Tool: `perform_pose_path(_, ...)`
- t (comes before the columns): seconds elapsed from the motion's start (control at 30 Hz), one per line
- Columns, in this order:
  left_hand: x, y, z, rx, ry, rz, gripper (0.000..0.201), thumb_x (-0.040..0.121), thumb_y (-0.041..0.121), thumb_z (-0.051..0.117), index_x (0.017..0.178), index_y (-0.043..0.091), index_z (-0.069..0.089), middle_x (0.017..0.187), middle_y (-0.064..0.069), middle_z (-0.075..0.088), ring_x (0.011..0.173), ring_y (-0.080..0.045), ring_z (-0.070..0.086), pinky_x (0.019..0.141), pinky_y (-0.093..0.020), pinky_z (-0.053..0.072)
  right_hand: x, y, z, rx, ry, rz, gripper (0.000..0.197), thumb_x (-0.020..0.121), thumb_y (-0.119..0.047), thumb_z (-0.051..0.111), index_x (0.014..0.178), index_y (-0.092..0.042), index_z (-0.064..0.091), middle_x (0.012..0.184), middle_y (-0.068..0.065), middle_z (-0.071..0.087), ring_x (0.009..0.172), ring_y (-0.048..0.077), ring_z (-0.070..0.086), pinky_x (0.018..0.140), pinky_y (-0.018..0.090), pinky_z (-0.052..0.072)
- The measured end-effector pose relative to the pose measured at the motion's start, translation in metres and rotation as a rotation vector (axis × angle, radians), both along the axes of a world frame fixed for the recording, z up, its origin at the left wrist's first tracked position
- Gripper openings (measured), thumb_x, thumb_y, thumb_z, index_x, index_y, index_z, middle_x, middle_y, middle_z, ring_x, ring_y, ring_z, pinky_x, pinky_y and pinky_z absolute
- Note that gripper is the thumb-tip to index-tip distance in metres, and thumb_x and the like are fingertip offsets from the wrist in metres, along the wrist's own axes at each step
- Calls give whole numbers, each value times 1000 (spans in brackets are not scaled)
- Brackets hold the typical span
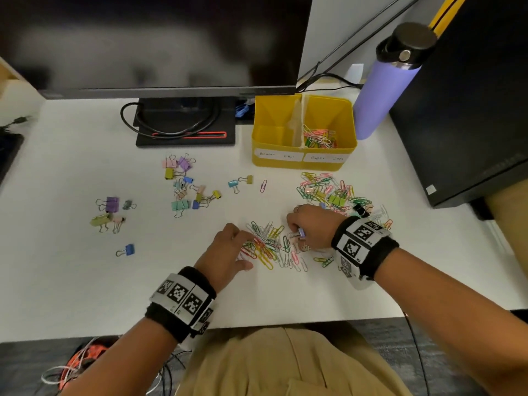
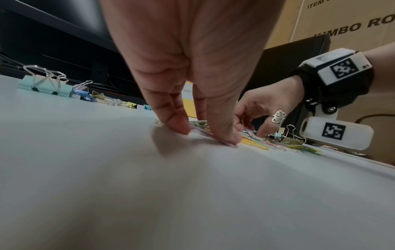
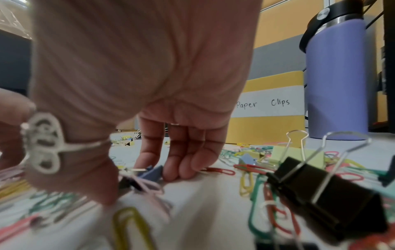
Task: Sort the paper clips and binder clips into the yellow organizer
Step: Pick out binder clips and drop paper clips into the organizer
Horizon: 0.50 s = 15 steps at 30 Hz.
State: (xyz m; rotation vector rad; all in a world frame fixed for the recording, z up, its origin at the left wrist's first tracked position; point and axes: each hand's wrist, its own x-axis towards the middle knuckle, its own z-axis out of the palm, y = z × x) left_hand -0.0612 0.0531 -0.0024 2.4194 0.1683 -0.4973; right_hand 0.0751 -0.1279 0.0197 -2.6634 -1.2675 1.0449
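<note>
The yellow organizer (image 1: 347, 155) stands at the back; its left "Binder Clips" compartment looks empty and several paper clips lie in the right "Paper Clips" one. A pile of coloured paper clips (image 1: 270, 248) lies between my hands. My left hand (image 1: 247, 251) is open, its fingertips (image 2: 229, 139) pressing on the pile's left edge. My right hand (image 1: 297, 234) curls down over a small blue binder clip (image 3: 152, 172), thumb on one side and fingers on the other. A second mixed pile (image 1: 328, 192) lies behind the right hand.
Loose binder clips (image 1: 183, 184) are scattered at centre left, with more (image 1: 110, 211) further left. A black binder clip (image 3: 320, 194) lies by my right wrist. A purple bottle (image 1: 383, 90) and a black computer case (image 1: 471, 110) stand right of the organizer. The monitor stand (image 1: 185, 124) is behind.
</note>
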Motion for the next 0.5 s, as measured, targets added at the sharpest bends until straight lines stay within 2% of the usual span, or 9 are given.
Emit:
perform_pose_path(0.07,0,0,1,-10,0,-9,54,81,20,68,131,19,46,122,-7,42,116,-22,44,103,-31,39,0,0,-1,-5,-4,-46,19,82,-9,59,100,-7,53,90,4,45,83,16,39,95,49,39)
perform_pose_path(0.17,1,-1,3,-6,-4,-19,55,80,20,68,130,19,46,123,-7,42,116,-22,45,103,-32,40,-3,0,2,-10,-9,-81,22,84,-14,59,102,-4,52,103,15,56,88,21,46,96,43,39)
perform_pose_path(0.23,2,-1,4,-5,-3,-15,55,80,20,69,130,18,47,123,-8,42,116,-22,46,102,-31,40,-5,0,3,14,-15,-97,21,84,-12,57,103,-3,53,108,17,56,98,27,51,99,43,37)
perform_pose_path(0.27,2,-1,4,-6,-5,-13,55,79,19,69,129,18,47,123,-8,42,115,-23,46,101,-31,40,-5,0,3,37,-21,-107,20,85,-10,55,102,-2,53,109,17,57,101,28,52,97,40,37)
perform_pose_path(0.33,3,-2,3,-10,-9,-13,55,79,19,70,129,18,47,122,-8,42,115,-23,47,101,-31,41,-3,-1,1,88,-25,-143,18,83,-7,57,99,-1,56,107,17,59,99,29,53,82,30,38)
perform_pose_path(0.4,3,-2,3,-12,-10,-20,55,79,20,70,129,18,48,121,-7,43,115,-22,47,100,-29,41,1,-2,1,150,-18,-202,15,79,-5,60,94,0,60,101,17,64,89,25,54,72,25,36)
perform_pose_path(0.5,4,-3,7,21,-36,-23,52,81,27,67,129,18,48,124,-7,43,116,-22,46,98,-28,40,4,-3,4,299,18,-322,7,76,-1,65,83,0,64,83,14,64,71,16,49,68,24,37)
